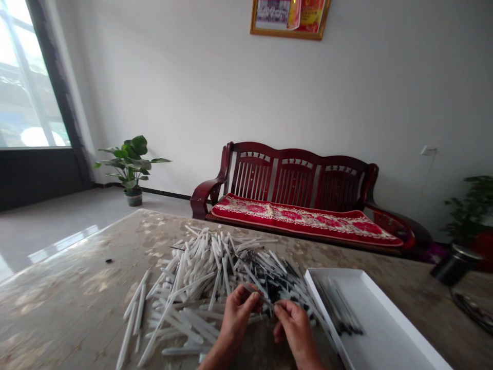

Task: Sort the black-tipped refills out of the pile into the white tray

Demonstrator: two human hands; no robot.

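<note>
Between my two hands, low in the middle of the head view, is a slim pen (265, 300). My left hand (238, 312) pinches one end with thumb and fingers, and my right hand (296, 324) pinches the other. Fingers cover much of it. Just beyond them spreads a heap of white pen barrels (202, 270), loose and pointing every way. Thin dark pen parts (271, 272) lie mixed in on its right side. To the right, a shallow white tray (404, 321) holds a row of clear pens with black ends (339, 306) along its left wall.
A patterned cloth covers the table (77, 318). A small black piece (109, 260) lies at left, and a dark cylindrical container (455, 263) stands at the far right beside a cable. Behind the table are a wooden bench (296, 177) and a potted plant (133, 164).
</note>
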